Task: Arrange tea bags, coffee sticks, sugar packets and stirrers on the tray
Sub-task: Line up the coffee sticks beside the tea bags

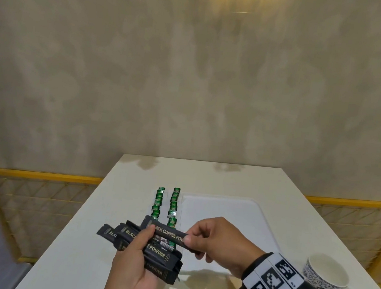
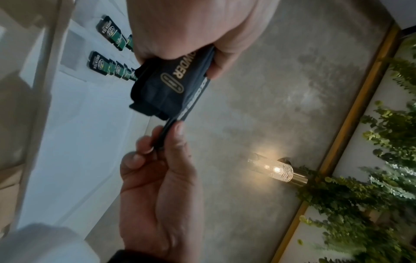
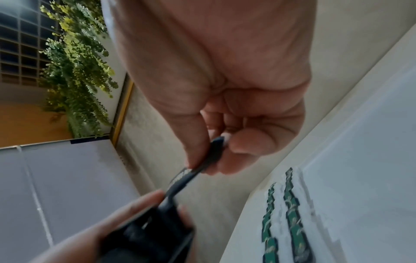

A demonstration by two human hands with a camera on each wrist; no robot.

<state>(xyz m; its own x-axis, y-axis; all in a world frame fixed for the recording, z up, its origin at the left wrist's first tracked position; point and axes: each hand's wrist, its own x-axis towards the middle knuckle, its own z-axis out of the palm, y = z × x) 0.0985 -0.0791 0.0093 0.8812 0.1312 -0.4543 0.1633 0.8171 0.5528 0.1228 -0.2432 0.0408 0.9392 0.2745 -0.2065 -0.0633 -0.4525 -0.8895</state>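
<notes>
Both hands meet low in the head view, above the near end of the white table (image 1: 85, 222). Left hand (image 1: 134, 266) grips a fanned bundle (image 1: 148, 251) of black coffee sticks, fingers curled under it and thumb pressed on top. Right hand (image 1: 217, 240), wearing a patterned wrist band (image 1: 272, 282), pinches one stick (image 1: 169, 234) between thumb and forefinger at its right end; that stick lies across the bundle's top, its other end under the left thumb.

Only the head view shows the tray (image 1: 229, 210), pale and low-rimmed, at centre right, and two cups (image 1: 326, 274) at the lower right edge. Two rows of green tea bags (image 1: 166, 205) run away from the hands, just left of the tray.

From the left wrist, a lit wall lamp (image 2: 276, 169) and hanging greenery (image 2: 369, 195) appear on the right, unseen from the head. From the right wrist, the greenery (image 3: 76, 74) sits upper left, the tea bags (image 3: 286, 222) blurred at lower right, and the stick (image 3: 202, 167) shows edge-on between the clamped fingertips.
</notes>
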